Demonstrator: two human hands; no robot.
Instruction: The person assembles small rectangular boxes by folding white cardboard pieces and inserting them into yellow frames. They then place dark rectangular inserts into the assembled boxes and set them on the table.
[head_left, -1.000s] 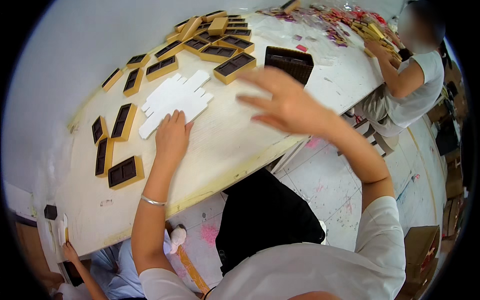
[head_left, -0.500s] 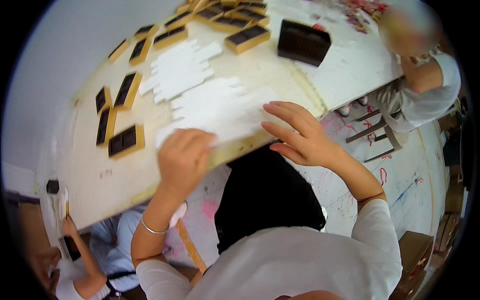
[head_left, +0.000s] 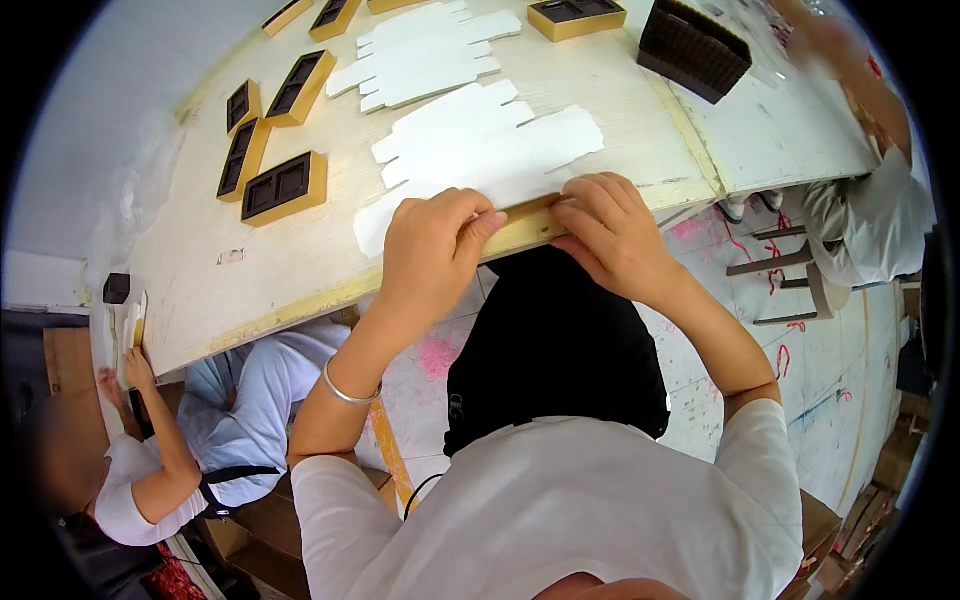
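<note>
A flat white die-cut card box blank (head_left: 480, 145) with notched, tabbed sides lies at the front of the table. My left hand (head_left: 435, 245) is closed on its near edge, thumb toward the table edge. My right hand (head_left: 615, 235) is closed at the right end of the same near edge, its fingers curled at the table's rim; the thumb is partly hidden. Between my hands a narrow strip of the card's near edge shows. Just beyond lies a stack of similar white blanks (head_left: 425, 55).
Gold boxes with dark brown inserts (head_left: 285, 188) stand at the left and back. A stack of dark brown trays (head_left: 693, 50) stands at the back right. One person (head_left: 165, 450) sits at the lower left, another (head_left: 870, 220) at the right. A small black block (head_left: 117, 288) lies far left.
Both hands, raised with fingers apart over the front blank, have come down and closed at its near edge. The view has shifted, so the table's contents sit higher in the picture.
</note>
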